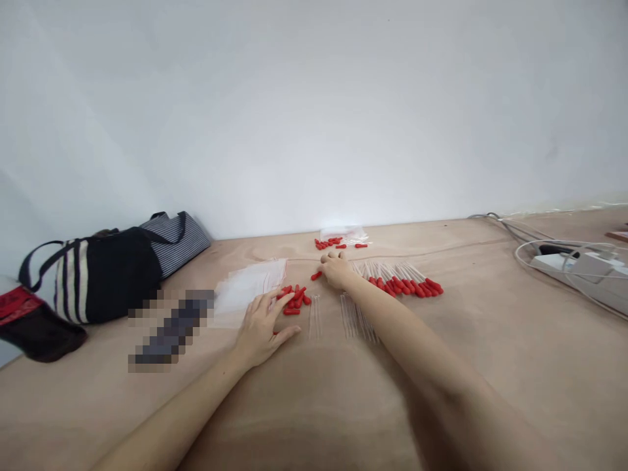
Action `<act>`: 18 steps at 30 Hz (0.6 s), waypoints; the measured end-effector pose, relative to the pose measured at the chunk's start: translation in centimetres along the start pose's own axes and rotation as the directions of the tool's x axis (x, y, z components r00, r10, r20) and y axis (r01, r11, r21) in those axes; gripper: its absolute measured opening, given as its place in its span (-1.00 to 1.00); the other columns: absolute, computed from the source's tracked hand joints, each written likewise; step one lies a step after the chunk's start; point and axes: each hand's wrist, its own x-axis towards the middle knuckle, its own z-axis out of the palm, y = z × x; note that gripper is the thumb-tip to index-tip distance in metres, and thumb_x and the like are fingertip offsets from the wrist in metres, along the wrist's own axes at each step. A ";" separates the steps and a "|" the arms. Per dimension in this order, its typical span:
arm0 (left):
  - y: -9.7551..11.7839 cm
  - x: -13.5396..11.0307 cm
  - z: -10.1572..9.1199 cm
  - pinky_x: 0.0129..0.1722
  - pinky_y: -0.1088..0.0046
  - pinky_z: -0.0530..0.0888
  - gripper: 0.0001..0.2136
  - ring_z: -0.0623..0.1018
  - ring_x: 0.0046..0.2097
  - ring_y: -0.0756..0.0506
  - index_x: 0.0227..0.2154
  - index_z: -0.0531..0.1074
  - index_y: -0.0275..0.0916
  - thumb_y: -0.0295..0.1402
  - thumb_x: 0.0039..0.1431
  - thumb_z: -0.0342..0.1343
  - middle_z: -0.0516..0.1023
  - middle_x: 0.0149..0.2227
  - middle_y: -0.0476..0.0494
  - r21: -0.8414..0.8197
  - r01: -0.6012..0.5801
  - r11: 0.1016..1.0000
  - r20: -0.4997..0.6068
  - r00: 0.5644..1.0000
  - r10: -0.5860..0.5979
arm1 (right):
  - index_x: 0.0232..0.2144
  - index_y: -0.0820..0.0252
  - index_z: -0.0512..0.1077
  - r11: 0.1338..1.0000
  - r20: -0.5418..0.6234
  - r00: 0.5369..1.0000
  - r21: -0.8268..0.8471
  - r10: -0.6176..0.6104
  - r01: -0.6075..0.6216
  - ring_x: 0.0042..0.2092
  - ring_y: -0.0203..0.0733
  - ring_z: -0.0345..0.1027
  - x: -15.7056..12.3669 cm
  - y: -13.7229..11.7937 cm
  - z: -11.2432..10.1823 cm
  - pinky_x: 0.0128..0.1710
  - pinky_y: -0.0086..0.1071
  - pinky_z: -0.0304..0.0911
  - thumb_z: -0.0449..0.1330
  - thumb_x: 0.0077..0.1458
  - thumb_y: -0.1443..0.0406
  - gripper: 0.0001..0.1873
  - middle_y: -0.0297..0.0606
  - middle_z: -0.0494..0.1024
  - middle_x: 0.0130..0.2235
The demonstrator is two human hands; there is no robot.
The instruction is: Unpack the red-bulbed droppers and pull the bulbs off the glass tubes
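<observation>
My left hand (262,327) rests on the table with its fingers spread, its fingertips beside a small heap of red rubber bulbs (298,299). Farther forward, my right hand (336,269) reaches over the table, palm down, fingers bent and somewhat apart. A single red bulb (316,276) lies right by its thumb side; no held thing shows. Several thin clear tubes (315,317) lie in a row between my hands. More clear tubes (350,315) lie partly under my right forearm. Beyond that forearm, droppers with red bulbs (417,286) lie side by side.
Clear plastic bags (250,284) lie behind my left hand. More red bulbs (328,243) sit on a bag (350,233) near the wall. A black bag (118,275), a dark bottle (42,327) and a blurred-out object (171,330) stand left; a power strip with cables (583,271) lies right.
</observation>
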 end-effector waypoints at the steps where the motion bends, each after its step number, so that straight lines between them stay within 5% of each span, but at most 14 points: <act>1: -0.2 -0.1 -0.1 -0.12 0.24 0.32 -0.54 0.36 -0.09 -0.21 -0.10 0.29 -0.16 -0.09 -0.08 0.12 0.34 -0.11 -0.22 -0.015 0.038 0.999 0.005 0.999 -0.038 | -0.33 0.19 0.45 1.000 -0.004 1.000 -0.011 -0.028 0.028 -0.08 -0.04 0.14 0.2 0.0 0.1 -0.16 -0.14 -0.02 -0.01 0.03 0.45 -0.75 -0.11 0.41 -0.17; 4: -0.6 -0.7 -0.9 -0.33 0.41 0.38 -0.59 0.41 -0.30 -0.10 -0.27 0.34 -0.16 -0.07 -0.19 0.20 0.37 -0.29 -0.10 -0.135 0.075 0.988 0.124 0.991 -0.058 | -0.34 0.21 0.44 0.994 -0.038 0.993 -0.040 -0.107 0.106 -0.10 -0.09 0.15 0.5 0.0 0.1 -0.13 -0.17 -0.05 -0.03 0.06 0.44 -0.75 -0.12 0.42 -0.19; 9: -0.9 -1.8 -2.6 -0.41 0.48 0.38 -0.89 0.40 -0.39 -0.03 -0.41 0.36 -0.15 -0.25 0.06 0.03 0.38 -0.33 -0.06 -0.309 0.042 0.950 0.287 0.957 0.051 | -0.23 0.28 0.37 0.991 -0.149 0.982 -0.081 -0.117 0.106 -0.10 -0.09 0.13 -0.3 0.3 -1.3 -0.02 -0.14 -0.18 -0.18 0.14 0.46 -0.66 -0.08 0.41 -0.19; 18: -0.5 0.0 0.1 -0.26 0.41 0.39 -0.80 0.42 -0.30 -0.06 -0.47 0.38 -0.19 -0.35 0.16 -0.12 0.42 -0.37 -0.09 -0.170 -0.117 0.979 0.098 0.986 0.135 | -0.29 0.14 0.34 0.995 -0.368 0.926 0.025 -0.082 0.098 -0.17 -0.22 0.18 -9.6 2.2 -2.7 0.03 -0.22 -0.27 -0.22 0.14 0.47 -0.64 -0.25 0.45 -0.27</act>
